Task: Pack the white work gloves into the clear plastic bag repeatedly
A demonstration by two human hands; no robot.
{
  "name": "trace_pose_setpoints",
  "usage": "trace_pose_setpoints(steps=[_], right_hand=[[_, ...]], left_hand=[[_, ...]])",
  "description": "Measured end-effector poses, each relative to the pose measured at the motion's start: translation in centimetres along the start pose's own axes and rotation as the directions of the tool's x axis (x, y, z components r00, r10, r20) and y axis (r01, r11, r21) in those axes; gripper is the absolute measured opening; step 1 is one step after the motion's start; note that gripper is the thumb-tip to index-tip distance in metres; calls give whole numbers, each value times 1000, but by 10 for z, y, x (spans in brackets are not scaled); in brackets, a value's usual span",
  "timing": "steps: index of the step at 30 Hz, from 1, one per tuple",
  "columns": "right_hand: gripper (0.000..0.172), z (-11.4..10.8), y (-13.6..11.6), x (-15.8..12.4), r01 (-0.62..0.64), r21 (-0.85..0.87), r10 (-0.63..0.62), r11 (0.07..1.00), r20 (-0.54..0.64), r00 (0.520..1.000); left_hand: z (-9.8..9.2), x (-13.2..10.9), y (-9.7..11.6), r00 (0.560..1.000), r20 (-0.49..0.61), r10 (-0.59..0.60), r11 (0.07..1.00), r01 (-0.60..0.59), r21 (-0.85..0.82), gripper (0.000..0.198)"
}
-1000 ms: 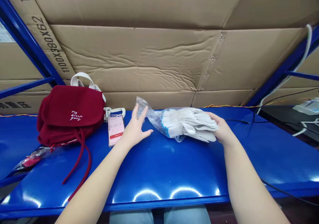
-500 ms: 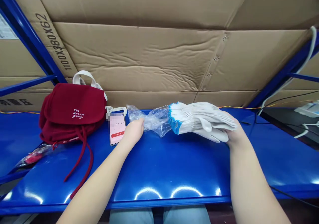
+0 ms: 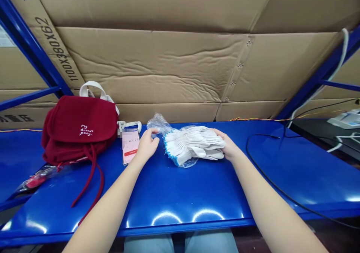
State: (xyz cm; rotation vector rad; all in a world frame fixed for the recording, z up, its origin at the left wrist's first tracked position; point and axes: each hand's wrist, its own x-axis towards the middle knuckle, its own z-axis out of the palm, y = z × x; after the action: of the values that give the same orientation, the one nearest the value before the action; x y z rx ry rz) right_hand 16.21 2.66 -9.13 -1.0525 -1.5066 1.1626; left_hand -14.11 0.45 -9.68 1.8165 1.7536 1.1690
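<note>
A bundle of white knitted gloves [image 3: 197, 142] with blue cuff edges lies on the blue shelf, its cuffs facing left. My right hand [image 3: 226, 144] grips the finger end of this bundle. Crumpled clear plastic bag [image 3: 159, 122] shows behind the cuffs, and a bit of it sticks out under the gloves. My left hand [image 3: 147, 144] is beside the bag's left end, thumb and fingers curved and apart. Its fingertips are close to the plastic; whether they touch it is hard to see.
A dark red backpack [image 3: 81, 125] stands at left, cords hanging forward. A phone [image 3: 130, 148] with a lit screen lies by my left wrist. Black cable [image 3: 270, 181] runs across the shelf [image 3: 180, 196] at right. Cardboard [image 3: 152, 62] walls the back; blue posts [image 3: 317, 67] frame the sides.
The gloves have moved left and down onto the shelf with my right hand. The stretched plastic has bunched up behind and under them. My left hand's grip on the plastic has loosened.
</note>
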Motion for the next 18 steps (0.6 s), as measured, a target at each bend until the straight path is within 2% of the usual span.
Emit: trace_pose_setpoints(steps=[2,4,6,7,9,10,11,12,14,16,18], right_hand=[[39,-1,-2,1,12,-18,-11,1000,48,999],[48,-1,-4,2,88,-140,-83,986,39,996],[58,1,-3,3,144,-360,-205,922,-139,969],[59,3,-3,3,115,-475,-268,873,-269,925],[41,10,-2,1,-22,-619,-332,785,-452,828],[27,14,-1,0,-71,-649,-324,758,-468,822],[14,18,-1,-3,-85,-662,-291,745,-438,851],[8,21,-1,-5,-70,-658,-243,750,-373,895],[13,28,-2,-10,-15,-578,-135,816,-216,967],[16,33,-4,-14,7,-422,-61,906,-114,992],[15,38,-7,-16,42,-288,-60,957,-56,997]], left_hand=[[2,0,2,999,37,-14,988,20,-154,37],[6,-3,8,989,120,88,971,-58,-231,39],[11,-8,15,959,197,203,963,-160,-215,42],[13,-11,18,946,223,237,962,-197,-189,43],[14,-16,22,934,240,263,962,-234,-142,46],[15,-18,23,938,229,261,963,-237,-125,49],[15,-19,23,942,218,256,965,-237,-110,53],[15,-20,22,942,219,255,966,-239,-95,56],[15,-20,20,936,238,260,966,-253,-61,59],[16,-18,19,926,262,273,961,-274,-32,54],[17,-16,17,925,265,272,961,-274,-28,50]])
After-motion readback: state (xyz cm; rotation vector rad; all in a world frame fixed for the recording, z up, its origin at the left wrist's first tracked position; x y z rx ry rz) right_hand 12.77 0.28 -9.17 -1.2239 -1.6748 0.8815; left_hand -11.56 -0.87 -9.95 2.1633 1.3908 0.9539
